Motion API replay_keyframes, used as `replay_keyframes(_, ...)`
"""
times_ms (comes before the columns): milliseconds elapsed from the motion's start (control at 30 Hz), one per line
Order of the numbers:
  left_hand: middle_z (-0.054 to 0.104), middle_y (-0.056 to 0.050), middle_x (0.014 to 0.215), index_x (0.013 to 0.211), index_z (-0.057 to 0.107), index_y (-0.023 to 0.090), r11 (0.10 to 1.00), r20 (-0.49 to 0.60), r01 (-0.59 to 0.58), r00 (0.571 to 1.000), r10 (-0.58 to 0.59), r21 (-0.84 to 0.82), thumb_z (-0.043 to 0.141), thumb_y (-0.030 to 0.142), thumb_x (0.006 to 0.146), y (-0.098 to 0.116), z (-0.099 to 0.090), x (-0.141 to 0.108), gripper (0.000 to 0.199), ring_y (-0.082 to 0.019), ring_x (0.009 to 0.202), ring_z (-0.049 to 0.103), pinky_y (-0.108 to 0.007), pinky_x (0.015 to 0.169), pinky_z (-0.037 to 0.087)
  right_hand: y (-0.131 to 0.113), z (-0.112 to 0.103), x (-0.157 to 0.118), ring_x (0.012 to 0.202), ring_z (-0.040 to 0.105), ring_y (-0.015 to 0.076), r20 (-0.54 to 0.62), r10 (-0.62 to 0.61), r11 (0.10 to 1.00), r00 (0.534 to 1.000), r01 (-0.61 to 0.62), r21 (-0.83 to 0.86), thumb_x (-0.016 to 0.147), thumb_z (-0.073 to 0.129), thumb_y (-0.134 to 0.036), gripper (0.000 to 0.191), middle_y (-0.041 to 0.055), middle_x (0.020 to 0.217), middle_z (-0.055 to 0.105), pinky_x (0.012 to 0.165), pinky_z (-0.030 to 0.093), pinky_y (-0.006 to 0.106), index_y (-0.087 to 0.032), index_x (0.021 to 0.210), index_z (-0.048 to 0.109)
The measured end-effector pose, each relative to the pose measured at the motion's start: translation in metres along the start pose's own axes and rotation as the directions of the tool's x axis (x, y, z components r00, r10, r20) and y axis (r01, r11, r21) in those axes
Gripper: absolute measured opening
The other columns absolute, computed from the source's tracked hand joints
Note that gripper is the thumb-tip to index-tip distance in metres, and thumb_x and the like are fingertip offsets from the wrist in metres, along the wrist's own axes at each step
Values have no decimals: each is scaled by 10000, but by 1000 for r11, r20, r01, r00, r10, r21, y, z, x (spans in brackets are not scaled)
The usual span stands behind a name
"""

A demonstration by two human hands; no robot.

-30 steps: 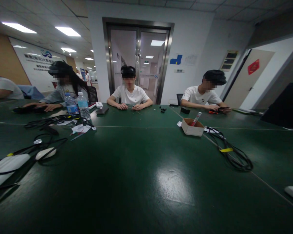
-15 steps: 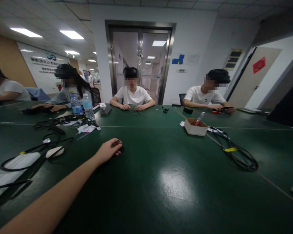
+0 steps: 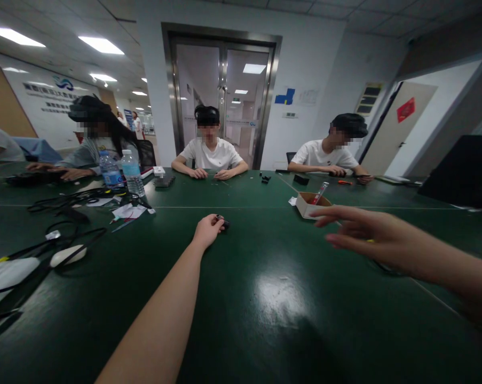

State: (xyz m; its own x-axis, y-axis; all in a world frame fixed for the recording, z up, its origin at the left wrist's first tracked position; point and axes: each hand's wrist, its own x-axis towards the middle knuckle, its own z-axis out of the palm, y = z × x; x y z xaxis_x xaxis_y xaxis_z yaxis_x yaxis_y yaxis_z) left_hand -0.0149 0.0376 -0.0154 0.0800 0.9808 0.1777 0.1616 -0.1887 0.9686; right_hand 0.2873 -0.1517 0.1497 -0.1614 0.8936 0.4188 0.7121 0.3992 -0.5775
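Observation:
My left hand (image 3: 207,231) is closed around a small black object (image 3: 225,224) resting low over the green table (image 3: 241,277). Its kind is too small to make out, and the fingers hide part of it. From the right, my right hand (image 3: 371,234) stretches over the table with its fingers apart and nothing in them. The fingertips are near the small open cardboard box (image 3: 305,209), overlapping its right side in view. A clear and red stick-like item (image 3: 319,193) leans up out of that box.
At left lie black cables (image 3: 74,198), paper scraps (image 3: 128,212), a white computer mouse (image 3: 68,256) and two water bottles (image 3: 132,173). Several people sit across the table, one person (image 3: 212,152) straight ahead. A dark screen-like panel (image 3: 460,170) stands at right.
My right hand has come into view from the right, up to the box. My left hand has shifted right and slightly away from me, still closed on the black object. The view has turned slightly right.

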Motion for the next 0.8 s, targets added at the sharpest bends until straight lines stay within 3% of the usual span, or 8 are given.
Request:
replay_keyframes(67,661,-79,824,971,641,128,1000,-16,4,1000,-5,-26,600,182,799,0,-2,1,185,-135,710,638,-195,575,500,-3,44,39,633,616,124,242,6,997,970,-25,75,760,716,-204,247,46,846,674,529,489,202,-231,1003,685)
replay_keyframes(100,659,-78,828,975,642,129,1000,-20,-1,1000,1,-21,595,170,797,1,-2,1,189,-134,718,633,-188,566,497,-1,72,59,593,612,120,276,38,987,960,-80,142,742,723,-165,219,34,802,671,507,487,196,-206,954,688)
replay_keyframes(233,655,-70,870,992,643,154,999,-16,-38,999,38,14,576,168,796,7,-1,0,208,-135,724,614,-180,530,484,20,184,114,393,556,120,302,314,818,900,-418,395,767,710,-154,272,-3,609,617,356,454,203,-147,1020,612)
replay_keyframes(333,646,-63,872,997,635,163,998,-17,-67,998,68,9,552,179,809,9,-1,0,206,-137,729,613,-189,534,490,30,229,127,371,555,110,280,416,661,865,-499,560,851,629,-175,194,-16,564,589,357,475,193,-127,1030,571)
replay_keyframes(467,645,-69,883,985,614,158,998,27,-63,998,63,-26,536,185,822,10,0,1,183,-144,769,632,-172,534,480,35,244,126,471,623,108,300,295,545,907,-418,727,826,635,-100,135,23,669,647,470,544,189,-118,947,577)
replay_keyframes(667,652,-69,931,1047,491,175,988,-43,70,996,-76,-140,512,241,862,16,2,-1,197,-108,645,641,-156,495,448,47,244,121,488,639,124,189,288,498,939,-315,808,763,662,-51,244,-28,618,616,450,545,192,-152,940,527)
replay_keyframes(800,653,-69,981,1035,460,193,985,-40,67,996,-75,-159,516,251,865,19,1,-3,188,-111,661,652,-158,502,457,49,246,120,482,629,106,194,230,494,954,-286,821,706,696,-37,263,-33,621,627,443,538,171,-156,892,552)
